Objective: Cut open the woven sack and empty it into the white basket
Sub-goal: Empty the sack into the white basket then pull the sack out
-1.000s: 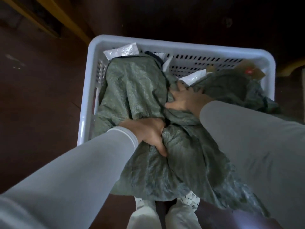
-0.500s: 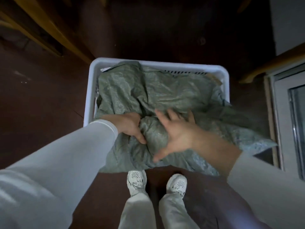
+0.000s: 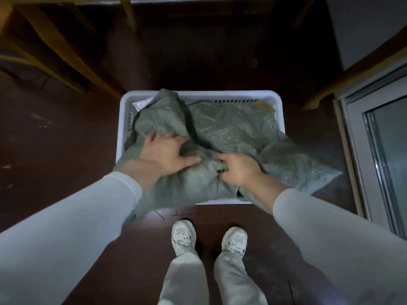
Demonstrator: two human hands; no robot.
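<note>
A crumpled grey-green woven sack (image 3: 231, 130) lies across the white basket (image 3: 222, 95) on the dark floor, spilling over the basket's near and right edges. My left hand (image 3: 167, 154) lies flat on the sack's near left part, fingers spread. My right hand (image 3: 239, 170) is closed on a fold of the sack near its middle. A bit of white packaging (image 3: 141, 105) shows in the basket's far left corner and something brown (image 3: 264, 106) at its far right; the other contents are hidden under the sack.
Wooden furniture legs (image 3: 66, 60) stand on the left and behind the basket. A glass-fronted panel with a metal frame (image 3: 378, 155) stands at the right. My two feet in white shoes (image 3: 209, 238) stand just before the basket.
The view has pulled back and up from the basket. My left hand has opened flat on the sack; my right hand, open half a second ago, has closed on a fold.
</note>
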